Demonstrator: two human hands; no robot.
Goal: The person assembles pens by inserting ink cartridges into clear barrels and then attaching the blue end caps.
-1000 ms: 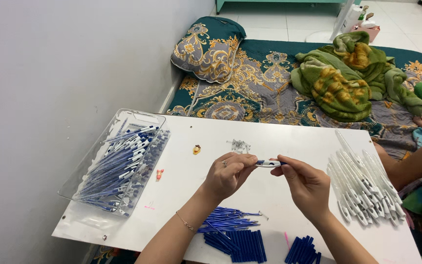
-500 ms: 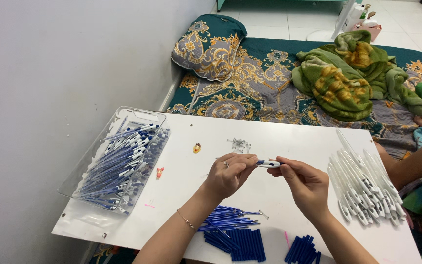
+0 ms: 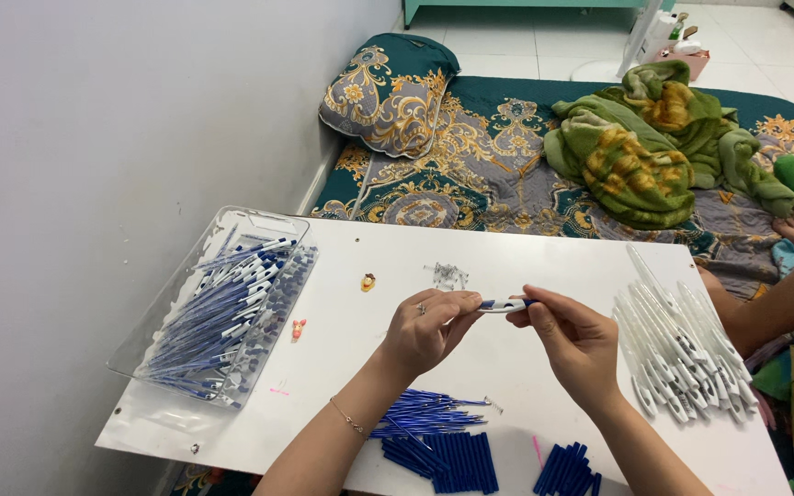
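Both hands meet over the middle of a low white table, holding one blue and white pen level between them. My left hand pinches its left end and my right hand grips its right end. Below the hands lie a loose bundle of blue refills and two heaps of short blue pen parts, one of them near the front edge. A small cluster of tiny springs sits just beyond the hands.
A clear plastic tray of finished blue pens stands at the table's left. A pile of white pen barrels lies at the right. Another person's arm and foot are beyond the right edge. A patterned mattress, pillow and green blanket lie behind.
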